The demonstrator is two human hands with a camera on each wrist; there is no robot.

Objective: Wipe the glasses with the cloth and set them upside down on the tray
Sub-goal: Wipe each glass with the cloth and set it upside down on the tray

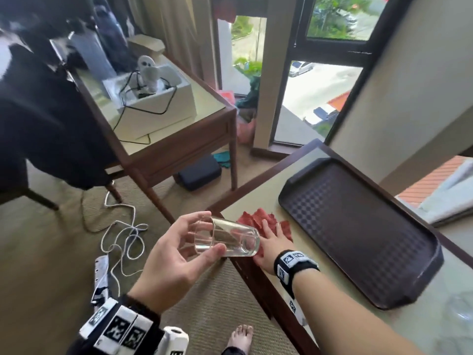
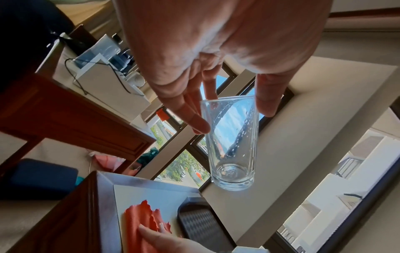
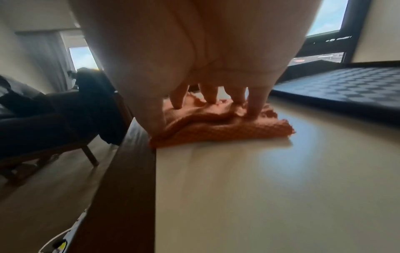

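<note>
So we're holding the glass [image 1: 226, 238] in our left hand [image 1: 176, 254], tipped over on its side out past the near edge of the table [image 1: 256, 198], hanging over the carpet rather than the tabletop. Thumb's curling along one side near the rim, fingers wrapping the other side, open mouth pointing toward our palm and the thick base pointing off toward the cloth. In the left wrist view you can see droplets clinging to the inside of the glass [image 2: 232, 145].

Our right hand [image 1: 271, 248] is resting down on the red cloth [image 1: 261, 217], fingers spread and pressing into it. The cloth is lying bunched up on the table right at the near edge, just beside the dark tray [image 1: 358, 226]. From the right wrist view the fingertips [image 3: 253, 111] are digging into the folds of the cloth [image 3: 216, 126], and we're not really gripping it so much as pinning it flat.

The tray is sitting on the table to the right of the cloth. There's something glassy at the bottom right corner of the table, too blurry to call.
</note>
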